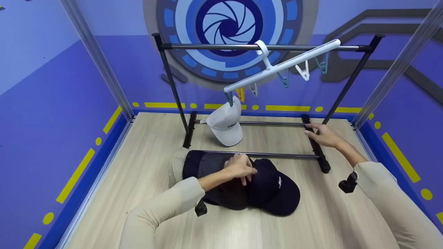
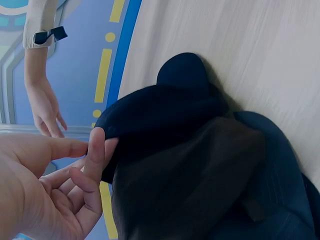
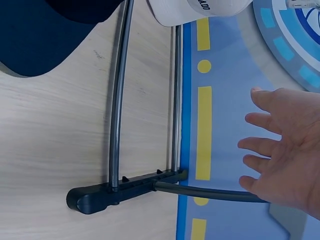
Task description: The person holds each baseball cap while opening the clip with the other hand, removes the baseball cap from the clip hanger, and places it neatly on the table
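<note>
My left hand (image 1: 239, 166) pinches the edge of a navy cap (image 1: 266, 186) at the right end of a row of caps. Next to it lie a black cap (image 1: 228, 197) and, at the far left, a beige cap (image 1: 175, 167), partly covered. In the left wrist view, thumb and fingers meet at the rim of the navy cap (image 2: 150, 110). My right hand (image 1: 325, 135) is held with spread, relaxed fingers near the rack's right side, holding nothing. A white cap (image 1: 225, 119) hangs from a clip at the lower left end of the white hanger (image 1: 283, 66).
A black metal rack (image 1: 214, 47) stands at the back, with the hanger tilted on its top bar. Several clips, among them a yellow clip (image 1: 240, 94) and a white clip (image 1: 303, 71), dangle from it. Blue panels (image 1: 69, 114) enclose the wooden tabletop (image 1: 138, 186).
</note>
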A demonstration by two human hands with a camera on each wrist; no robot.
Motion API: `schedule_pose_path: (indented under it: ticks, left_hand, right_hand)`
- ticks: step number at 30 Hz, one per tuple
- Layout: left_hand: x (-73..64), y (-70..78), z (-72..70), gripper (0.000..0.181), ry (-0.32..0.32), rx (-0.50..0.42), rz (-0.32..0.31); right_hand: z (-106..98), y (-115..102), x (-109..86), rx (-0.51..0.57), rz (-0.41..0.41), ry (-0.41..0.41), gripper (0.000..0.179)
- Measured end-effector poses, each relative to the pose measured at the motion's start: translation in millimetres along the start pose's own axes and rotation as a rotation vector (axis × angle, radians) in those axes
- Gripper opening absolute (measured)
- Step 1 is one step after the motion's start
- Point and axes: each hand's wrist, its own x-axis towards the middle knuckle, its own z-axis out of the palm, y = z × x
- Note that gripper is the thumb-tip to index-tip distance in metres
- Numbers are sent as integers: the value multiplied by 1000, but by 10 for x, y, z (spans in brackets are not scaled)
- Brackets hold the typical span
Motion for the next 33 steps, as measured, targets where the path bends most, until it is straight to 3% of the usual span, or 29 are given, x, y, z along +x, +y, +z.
schedule_pose_path:
  ticks: [4,9,13,20,24,27,30,33]
  left_hand:
    - [50,-47,-87,21,-5,-27,-3]
    - [181,-103,-289,18,101,-47,6]
    - [382,-172,-503,17,255,-49,10]
    - [865,-379,-837,13,637,-153,47]
    - [1116,-505,-956,25,755,-148,76]
    - [1254,-584,-1022,43,748,-101,66]
    - [1350,-633,-1056,57,684,-74,65]
    - [1409,-656,-1062,58,612,-68,70]
  right_hand:
    - [66,-12,47,-7,-4,-2,46]
    - [153,-15,129,-6,-13,-10,47]
    - [198,-15,178,-5,-7,-10,46]
    - [325,-51,364,39,-18,-40,46]
    - [406,-134,533,43,-40,-36,46]
    - [457,-228,682,63,-44,-50,46]
    - [505,-317,819,98,-35,-71,48]
    - [544,-399,941,136,-32,-89,49]
